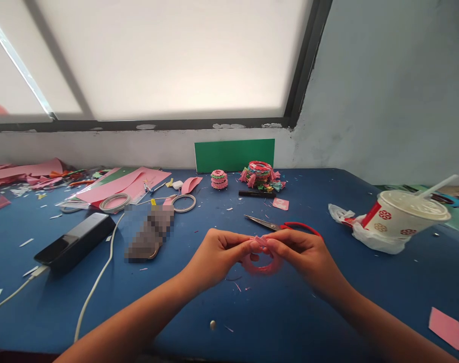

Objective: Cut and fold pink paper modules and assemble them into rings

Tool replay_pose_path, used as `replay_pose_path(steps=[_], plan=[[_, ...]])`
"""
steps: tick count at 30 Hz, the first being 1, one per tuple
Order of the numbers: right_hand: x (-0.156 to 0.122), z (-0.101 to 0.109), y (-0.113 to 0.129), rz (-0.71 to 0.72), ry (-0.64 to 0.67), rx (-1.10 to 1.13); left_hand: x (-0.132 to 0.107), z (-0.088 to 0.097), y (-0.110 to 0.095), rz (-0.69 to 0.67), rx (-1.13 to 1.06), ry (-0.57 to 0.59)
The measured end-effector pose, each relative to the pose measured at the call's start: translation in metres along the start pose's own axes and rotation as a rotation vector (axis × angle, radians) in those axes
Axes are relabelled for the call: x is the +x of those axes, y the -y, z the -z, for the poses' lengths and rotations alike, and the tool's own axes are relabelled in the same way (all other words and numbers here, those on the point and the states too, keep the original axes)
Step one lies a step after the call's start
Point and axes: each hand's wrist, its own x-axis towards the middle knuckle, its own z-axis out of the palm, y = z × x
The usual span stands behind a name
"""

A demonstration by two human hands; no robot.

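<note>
A pink paper ring [265, 268] hangs from my fingertips above the blue table, its lower part blurred. My left hand [222, 254] pinches the ring's upper edge from the left. From the right, my right hand [297, 250] pinches the same edge, and the two thumbs nearly meet there. Just behind the hands lie scissors [280, 226] with red handles, the blades pointing left. Farther back stand a small stack of pink and green scalloped paper rings [219, 180] and a bigger pile of colourful folded paper pieces [260, 174].
A lidded paper cup [401, 217] with a straw stands at right in a plastic bag. To the left are a black power bank [75, 241] with a white cable [97, 282], tape rolls [184, 203] and pink paper sheets [129, 184]. A green board [233, 155] leans on the wall.
</note>
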Motion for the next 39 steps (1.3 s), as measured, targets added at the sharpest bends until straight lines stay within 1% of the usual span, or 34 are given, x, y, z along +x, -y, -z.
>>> replay_pose_path(steps=[5,11,16,19,22,25,30,33,35,39], plan=[[0.0004,0.0009,-0.0017,-0.004,0.017,-0.017,0.0008,0.0003,0.0011,0.040,0.027,0.031],[-0.0018,-0.0031,0.0006,0.013,0.090,-0.076,-0.0003,-0.0043,0.0023,0.093,0.018,0.061],[-0.0004,-0.0021,0.0011,-0.041,0.082,0.026,-0.0006,-0.0058,0.0031,0.040,-0.048,-0.012],[0.0015,0.0002,-0.0009,-0.036,0.069,0.070,0.0006,-0.0043,0.0029,0.013,-0.085,-0.007],[0.0018,0.0007,-0.0016,-0.022,0.067,0.046,0.0012,-0.0027,0.0029,0.006,-0.064,0.002],[0.0012,0.0005,-0.0012,-0.012,0.070,0.015,0.0009,-0.0008,0.0052,-0.002,0.005,0.005],[0.0016,0.0030,-0.0030,0.083,0.127,-0.091,0.0014,0.0019,0.0087,0.012,0.057,0.048],[0.0016,0.0030,-0.0028,0.087,0.159,-0.135,0.0021,0.0003,0.0070,0.027,0.074,0.074],[0.0014,0.0016,-0.0014,0.049,0.173,-0.133,0.0022,-0.0023,0.0058,0.040,0.077,0.054],[0.0028,-0.0005,-0.0014,-0.045,0.126,-0.022,0.0018,-0.0057,0.0062,0.046,0.038,-0.066]])
